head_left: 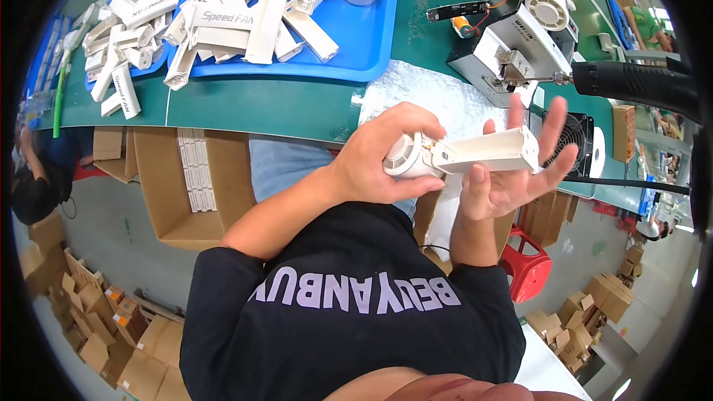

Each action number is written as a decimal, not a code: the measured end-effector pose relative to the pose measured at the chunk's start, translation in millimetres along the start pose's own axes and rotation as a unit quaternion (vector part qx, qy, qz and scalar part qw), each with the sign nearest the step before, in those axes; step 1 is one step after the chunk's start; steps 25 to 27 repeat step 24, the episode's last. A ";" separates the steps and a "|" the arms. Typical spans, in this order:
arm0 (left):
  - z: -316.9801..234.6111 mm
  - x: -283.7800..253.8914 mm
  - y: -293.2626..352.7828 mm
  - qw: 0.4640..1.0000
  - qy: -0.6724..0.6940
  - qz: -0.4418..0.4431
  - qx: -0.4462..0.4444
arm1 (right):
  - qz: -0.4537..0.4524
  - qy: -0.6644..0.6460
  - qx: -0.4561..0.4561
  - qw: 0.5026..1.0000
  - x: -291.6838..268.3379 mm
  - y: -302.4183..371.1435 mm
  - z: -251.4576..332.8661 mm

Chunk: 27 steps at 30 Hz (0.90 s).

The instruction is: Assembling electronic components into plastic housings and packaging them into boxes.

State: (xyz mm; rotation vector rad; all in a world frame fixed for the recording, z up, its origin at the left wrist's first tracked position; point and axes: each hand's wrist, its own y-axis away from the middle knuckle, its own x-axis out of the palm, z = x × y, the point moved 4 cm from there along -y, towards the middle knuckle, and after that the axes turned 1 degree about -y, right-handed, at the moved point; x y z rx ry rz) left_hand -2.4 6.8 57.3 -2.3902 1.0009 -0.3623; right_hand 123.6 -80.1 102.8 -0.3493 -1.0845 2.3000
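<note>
My left hand (382, 154) is closed around the round white head of a handheld fan (483, 152) in front of my chest. The fan's hollow white handle reaches to the right, its open side facing up, and small coloured wires show where it meets the head. Under and beside that handle is my right hand (512, 178), palm up, with the fingers stretched apart and the thumb near the handle's lower edge. Whether the right palm bears any of its weight is not clear. Beneath the hands, a silvery sheet (423, 93) lies on the green table (260, 108).
A blue tray (364, 59) at the far left holds white handle shells and round fan heads. To the right stand a boxy metal device (512, 37) and a black soldering-type tool (631, 82). An open carton (160, 200) is left of my lap; a red stool (526, 263) stands right.
</note>
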 end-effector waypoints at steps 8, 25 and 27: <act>19.4 0.4 1.1 0.998 -0.051 0.013 0.033 | 0.049 -0.089 0.210 0.972 -26.3 48.4 -39.0; 22.6 -0.9 -0.9 0.998 -0.052 0.034 -0.003 | 0.082 0.080 0.032 0.993 -34.2 45.9 -13.8; 22.6 -0.9 -0.9 0.998 -0.052 0.034 -0.003 | 0.082 0.080 0.032 0.993 -34.2 45.9 -13.8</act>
